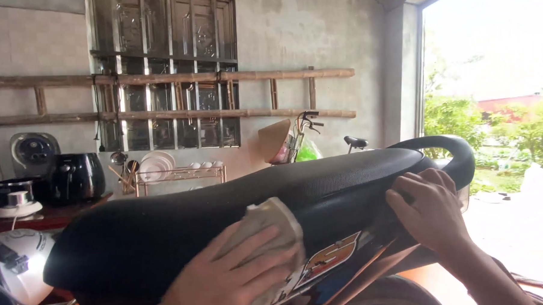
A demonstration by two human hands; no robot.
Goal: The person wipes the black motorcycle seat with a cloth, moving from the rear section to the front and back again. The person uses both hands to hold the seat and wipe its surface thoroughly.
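Along the near side of the black motorbike seat [237, 196], the left hand [228, 280] was pressing a pale cloth [271, 221] flat against the seat's side edge, approx halfway along its length. Fingers were spread and laid over the cloth w/ the rag bunched under them, so gripping it against the seat rather than balled into a fist. Cloth sat right at the seam where the seat meets the side panel w/ the orange and white decal [329, 262] just below it.

Right hand [430, 210] was further toward the rear end of the seat, fingers curled over the seat's edge and holding on to it, close to the black grab rail [446, 146] that loops around the tail. Hands were well apart, both touching the seat.

Other stuff around: white helmet [17, 269] by the front end of the seat at lower left, a black air fryer [77, 177] and a cooker pot [17, 200] on a dark red side table [51, 215] by the wall, a wire dish rack [179, 172] w/ plates and cups next to that. Bamboo ladder [173, 96] hung sideways on the wall across the window bars. Conical hat [274, 140] and a bicycle [316, 133] were behind the seat, near the open doorway.
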